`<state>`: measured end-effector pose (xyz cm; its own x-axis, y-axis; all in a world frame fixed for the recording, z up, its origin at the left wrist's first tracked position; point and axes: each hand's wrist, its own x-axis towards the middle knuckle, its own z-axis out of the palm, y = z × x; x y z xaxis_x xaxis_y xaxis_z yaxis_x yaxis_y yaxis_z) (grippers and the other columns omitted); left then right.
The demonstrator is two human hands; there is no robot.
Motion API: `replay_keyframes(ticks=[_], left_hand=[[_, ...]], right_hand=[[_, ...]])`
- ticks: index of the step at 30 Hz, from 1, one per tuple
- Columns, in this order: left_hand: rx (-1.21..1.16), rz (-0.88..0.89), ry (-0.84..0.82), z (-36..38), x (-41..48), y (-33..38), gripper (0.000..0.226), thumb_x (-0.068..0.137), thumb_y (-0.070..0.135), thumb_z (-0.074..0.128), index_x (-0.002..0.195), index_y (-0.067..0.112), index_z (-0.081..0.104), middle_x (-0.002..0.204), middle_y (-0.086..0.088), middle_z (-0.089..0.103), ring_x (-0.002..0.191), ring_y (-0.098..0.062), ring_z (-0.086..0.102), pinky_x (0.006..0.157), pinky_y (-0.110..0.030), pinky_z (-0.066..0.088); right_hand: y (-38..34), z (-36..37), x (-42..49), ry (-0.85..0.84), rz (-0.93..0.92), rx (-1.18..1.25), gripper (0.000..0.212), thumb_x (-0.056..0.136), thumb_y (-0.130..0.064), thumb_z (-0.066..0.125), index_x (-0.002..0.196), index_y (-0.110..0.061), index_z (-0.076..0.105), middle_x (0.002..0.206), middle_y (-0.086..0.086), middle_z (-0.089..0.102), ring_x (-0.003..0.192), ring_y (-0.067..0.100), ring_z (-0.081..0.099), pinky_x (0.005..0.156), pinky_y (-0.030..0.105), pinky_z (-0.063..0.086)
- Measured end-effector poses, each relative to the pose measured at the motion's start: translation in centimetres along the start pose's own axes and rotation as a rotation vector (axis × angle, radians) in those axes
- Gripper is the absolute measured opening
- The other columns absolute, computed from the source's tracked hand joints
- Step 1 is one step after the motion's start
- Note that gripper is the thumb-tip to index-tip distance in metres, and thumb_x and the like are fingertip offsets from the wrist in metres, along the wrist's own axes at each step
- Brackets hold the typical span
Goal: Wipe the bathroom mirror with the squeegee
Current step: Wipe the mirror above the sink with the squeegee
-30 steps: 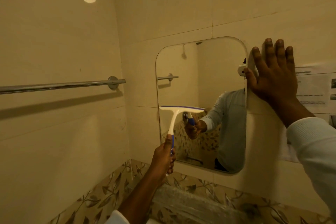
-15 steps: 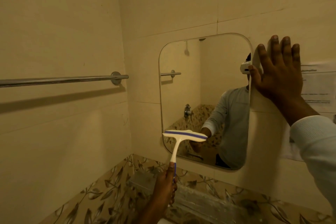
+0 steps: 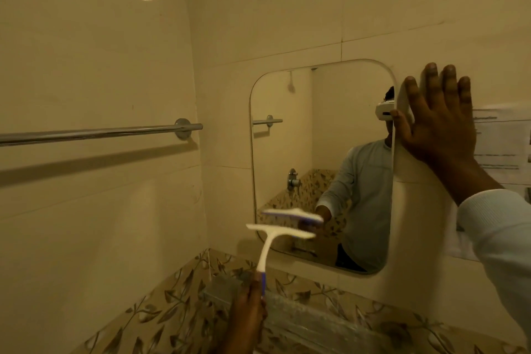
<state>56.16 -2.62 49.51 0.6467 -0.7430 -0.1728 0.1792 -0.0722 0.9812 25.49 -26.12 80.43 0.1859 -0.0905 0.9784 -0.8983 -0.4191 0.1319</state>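
Two hands are in view. Since half a second ago the white plastic squeegee with a blue grip (image 3: 275, 241) has dropped lower: its blurred blade now sits at the lower left corner of the rounded frameless wall mirror (image 3: 321, 169), partly past the glass edge; whether it touches cannot be told. The left hand (image 3: 248, 315) reaches up from below, fingers (image 3: 254, 293) wrapped closed around the squeegee's handle. The right hand (image 3: 439, 126) stays pressed flat and open on the tiled wall, thumb at the mirror's right edge, holding nothing. A printed paper sheet (image 3: 502, 149) beside it carries text too blurred to read.
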Motion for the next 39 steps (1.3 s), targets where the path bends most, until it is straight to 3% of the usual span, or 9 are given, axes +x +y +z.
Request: replay_keyframes(ticks=[7,14,21,39], left_hand=[[-0.067,0.432,-0.083,0.3,-1.1,19.5,0.062,0.087,0.080,0.045,0.079,0.021,0.061,0.055,0.007,0.049,0.042,-0.009,0.037,0.039,-0.023,0.030],[-0.114,0.582,-0.123,1.6,0.4,30.9,0.060,0.089,0.079,0.049,0.077,0.021,0.057,0.053,0.007,0.047,0.042,-0.009,0.033,0.039,-0.022,0.027],[-0.061,0.550,-0.141,2.8,2.0,30.4,0.061,0.091,0.078,0.048,0.084,0.018,0.059,0.056,0.005,0.048,0.042,-0.009,0.034,0.039,-0.023,0.029],[-0.077,0.339,-0.173,1.5,4.5,20.3,0.063,0.088,0.081,0.047,0.075,0.019,0.055,0.052,0.005,0.044,0.040,-0.010,0.030,0.040,-0.021,0.025]], right_hand=[[0.0,-0.1,0.1,-0.022,0.003,-0.010,0.077,0.102,-0.062,0.025,0.166,-0.021,0.013,0.174,0.012,-0.002,0.160,0.035,-0.005,0.129,0.056,0.003],[-0.1,-0.2,0.0,-0.018,0.006,-0.007,0.079,0.102,-0.065,0.020,0.166,-0.019,0.017,0.174,0.012,0.000,0.161,0.034,-0.005,0.129,0.057,0.004],[-0.1,-0.1,-0.1,-0.021,0.006,-0.023,0.080,0.101,-0.066,0.020,0.166,-0.019,0.016,0.174,0.012,-0.001,0.161,0.034,-0.006,0.129,0.056,0.004],[0.1,0.3,0.1,-0.021,0.011,-0.030,0.078,0.101,-0.064,0.023,0.166,-0.022,0.012,0.174,0.010,-0.005,0.161,0.033,-0.007,0.129,0.056,0.003]])
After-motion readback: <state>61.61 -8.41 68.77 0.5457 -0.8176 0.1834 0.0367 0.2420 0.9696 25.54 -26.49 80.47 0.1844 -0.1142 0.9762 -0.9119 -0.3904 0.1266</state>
